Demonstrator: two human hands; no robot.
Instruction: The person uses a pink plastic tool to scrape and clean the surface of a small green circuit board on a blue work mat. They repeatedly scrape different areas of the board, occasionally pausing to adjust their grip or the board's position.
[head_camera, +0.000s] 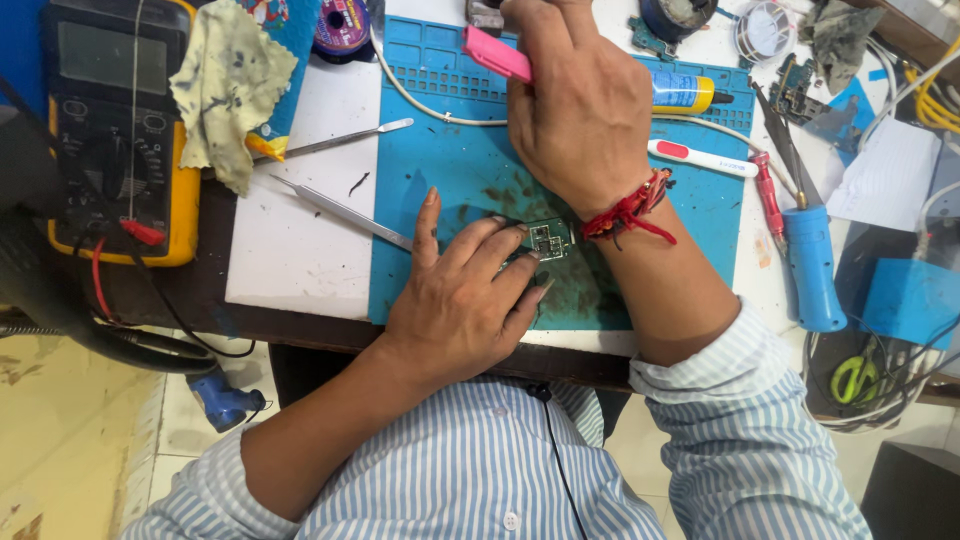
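- Two hands over the blue mat (450, 140) on the bench.
- Yellow multimeter (115, 130) sits far left.
- Left hand (465, 290), fingers spread, presses the small green circuit board (548, 240) onto the mat.
- Right hand (580, 110), grip pinching a pink tool (495, 55), hovers above.
- Blue soldering iron (810, 265) lies right.

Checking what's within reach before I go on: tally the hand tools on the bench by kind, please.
Tweezers: 2, one and another left of the left hand
Pink tool: 1, in the right hand
Soldering iron: 1
White pen-like tool: 1
Multimeter: 1
Total: 6
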